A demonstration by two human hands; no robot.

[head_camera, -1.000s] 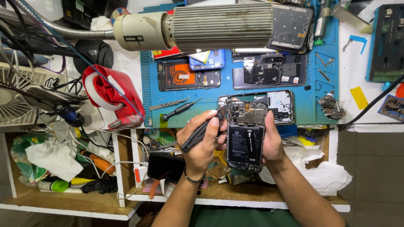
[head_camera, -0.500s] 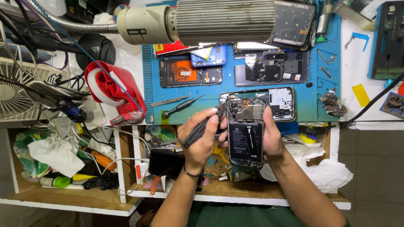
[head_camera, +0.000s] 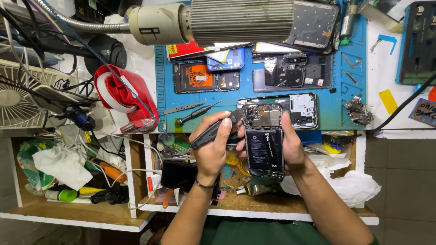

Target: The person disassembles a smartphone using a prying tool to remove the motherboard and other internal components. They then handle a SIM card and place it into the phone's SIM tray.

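step: unscrewing opened phone (head_camera: 264, 140) over desk's front edge | left hand (head_camera: 213, 147) fingers clamped on screwdriver (head_camera: 213, 129) | right hand (head_camera: 290, 147) fingers clamped on phone | next, likely: keep tip seated upright

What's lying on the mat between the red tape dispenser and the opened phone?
In the head view, tweezers and a small screwdriver lie between tape dispenser and opened phone.
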